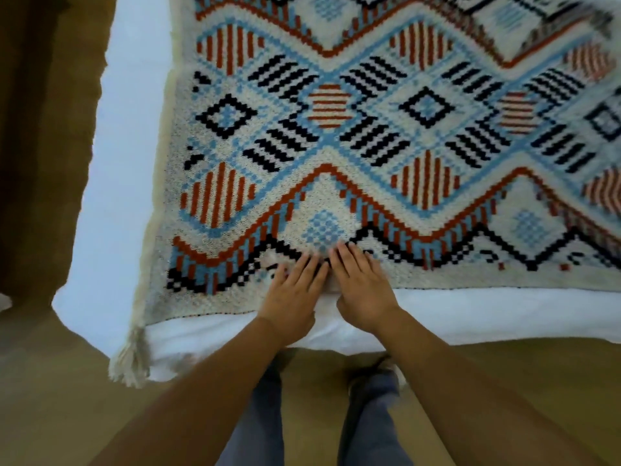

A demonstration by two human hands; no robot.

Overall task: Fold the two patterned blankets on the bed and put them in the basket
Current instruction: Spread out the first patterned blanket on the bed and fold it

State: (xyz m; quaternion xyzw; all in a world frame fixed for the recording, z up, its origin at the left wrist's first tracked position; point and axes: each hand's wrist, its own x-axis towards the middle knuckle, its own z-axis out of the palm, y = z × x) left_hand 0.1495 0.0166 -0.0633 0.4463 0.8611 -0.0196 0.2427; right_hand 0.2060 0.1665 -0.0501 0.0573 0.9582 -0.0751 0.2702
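Left hand [292,294] and right hand [361,287] lie side by side, almost touching, fingers straight and flat on the near edge of the patterned blanket [336,129]. It is spread flat over the white bed [127,163], its corner tassel [129,358] hanging off the bed's corner.

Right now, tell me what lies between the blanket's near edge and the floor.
Head view: a strip of white bed sheet lies between the blanket and the floor, bare except where the left hand and right hand cross it.
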